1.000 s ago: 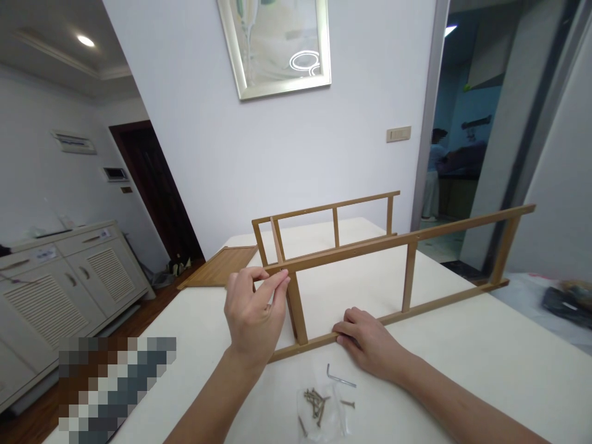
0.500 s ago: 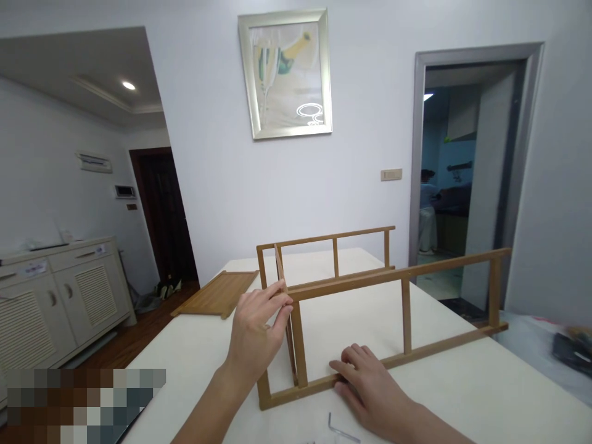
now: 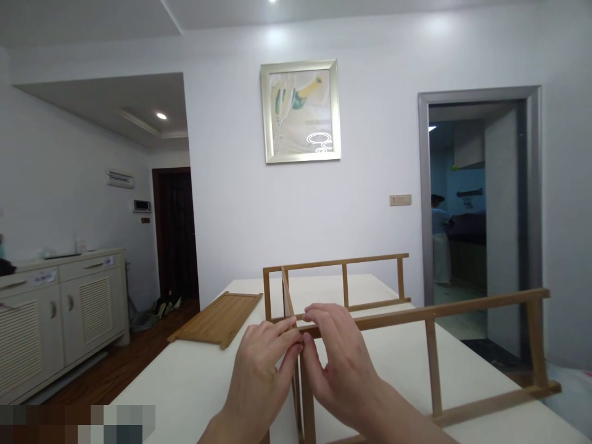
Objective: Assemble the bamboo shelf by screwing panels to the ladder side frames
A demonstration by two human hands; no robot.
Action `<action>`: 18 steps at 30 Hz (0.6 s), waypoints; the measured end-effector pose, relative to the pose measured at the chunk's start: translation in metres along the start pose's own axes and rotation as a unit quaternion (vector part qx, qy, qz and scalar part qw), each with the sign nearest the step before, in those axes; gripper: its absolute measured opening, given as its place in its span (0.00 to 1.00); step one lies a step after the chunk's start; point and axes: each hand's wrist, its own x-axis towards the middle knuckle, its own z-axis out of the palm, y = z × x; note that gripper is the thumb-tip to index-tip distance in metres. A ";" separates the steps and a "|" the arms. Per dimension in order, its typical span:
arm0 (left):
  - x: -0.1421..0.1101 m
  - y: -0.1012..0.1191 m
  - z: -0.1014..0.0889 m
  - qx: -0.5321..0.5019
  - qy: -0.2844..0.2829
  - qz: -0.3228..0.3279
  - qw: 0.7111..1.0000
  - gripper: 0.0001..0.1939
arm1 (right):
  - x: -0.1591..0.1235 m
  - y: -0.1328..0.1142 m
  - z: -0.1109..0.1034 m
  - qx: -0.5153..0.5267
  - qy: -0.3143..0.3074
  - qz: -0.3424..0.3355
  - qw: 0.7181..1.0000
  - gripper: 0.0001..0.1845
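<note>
left hand [image 3: 261,367], right hand [image 3: 342,364] were at near frame [image 3: 393,317]; couldn't tell either grip's state. panel [image 3: 217,317] lay on counter [image 3: 185,382].

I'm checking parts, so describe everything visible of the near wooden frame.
The near wooden frame looks brown: two long rails joined by upright crosspieces, ladder-like. It stands on edge on the table. The left hand and right hand seem to touch its upper rail toward the left, hiding part. Its lower left runs out of view.

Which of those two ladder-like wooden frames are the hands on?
The nearer frame: left hand and right hand meet at its upper left end. The farther frame stands behind, untouched.
</note>
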 end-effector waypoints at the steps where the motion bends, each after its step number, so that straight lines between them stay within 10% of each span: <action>1: 0.000 -0.001 0.000 -0.002 -0.001 0.004 1.000 0.10 | -0.002 0.001 0.003 0.002 -0.004 -0.002 1.000 0.15; 18: 0.012 -0.017 -0.007 -0.045 -0.037 0.067 0.996 0.13 | -0.018 0.016 0.009 0.074 -0.070 -0.009 0.995 0.20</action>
